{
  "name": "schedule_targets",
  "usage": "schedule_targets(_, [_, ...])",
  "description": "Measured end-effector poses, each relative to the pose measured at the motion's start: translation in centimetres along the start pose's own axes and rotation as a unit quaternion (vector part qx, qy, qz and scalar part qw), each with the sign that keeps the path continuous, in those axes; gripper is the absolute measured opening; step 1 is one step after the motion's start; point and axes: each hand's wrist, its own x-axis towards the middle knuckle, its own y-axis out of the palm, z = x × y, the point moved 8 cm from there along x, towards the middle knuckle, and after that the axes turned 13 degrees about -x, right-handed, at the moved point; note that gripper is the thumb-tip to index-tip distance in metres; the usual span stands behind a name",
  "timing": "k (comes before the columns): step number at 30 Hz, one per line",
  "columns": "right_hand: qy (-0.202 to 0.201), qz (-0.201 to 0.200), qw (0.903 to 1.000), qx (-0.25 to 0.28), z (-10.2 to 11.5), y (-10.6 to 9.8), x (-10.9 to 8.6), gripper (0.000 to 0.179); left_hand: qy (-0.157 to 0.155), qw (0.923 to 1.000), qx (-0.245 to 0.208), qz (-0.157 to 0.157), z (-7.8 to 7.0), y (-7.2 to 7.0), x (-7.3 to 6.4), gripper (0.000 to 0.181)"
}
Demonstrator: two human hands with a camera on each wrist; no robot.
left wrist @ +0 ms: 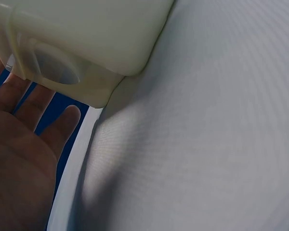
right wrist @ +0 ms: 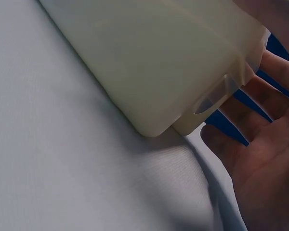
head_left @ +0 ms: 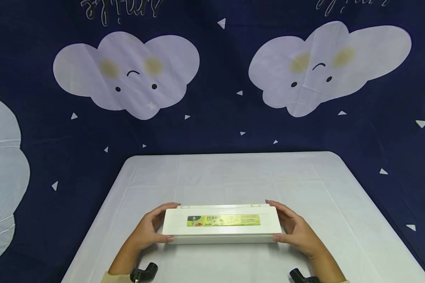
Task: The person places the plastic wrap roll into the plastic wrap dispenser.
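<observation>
A long white cling film dispenser box lies lengthwise across the white table near its front, a yellow-green label on its lid. At the box's left end, my left hand grips it with the thumb on the front and fingers toward the back. Mirroring that, my right hand holds the other end. Close up in the left wrist view, the box has an oval opening in its end, beside the fingers of the left hand. A similar opening shows in the right wrist view, near my right hand.
White cloth covers the table, which has rounded far corners. Behind it hangs a dark blue cloth printed with clouds and small triangles. Black camera mounts sit at both wrists, low in the head view.
</observation>
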Motion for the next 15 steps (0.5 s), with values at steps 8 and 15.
schedule_targets(8, [0.018,0.014,0.9997,-0.007,-0.40,0.17,-0.10,0.095,0.005,0.9999,-0.011,0.001,0.08,0.07,-0.04,0.091])
schedule_targets(15, [0.015,0.019,0.9994,-0.024,-0.23,0.20,0.00,0.096,-0.009,0.9996,-0.028,0.001,0.58,0.09,-0.02,0.090])
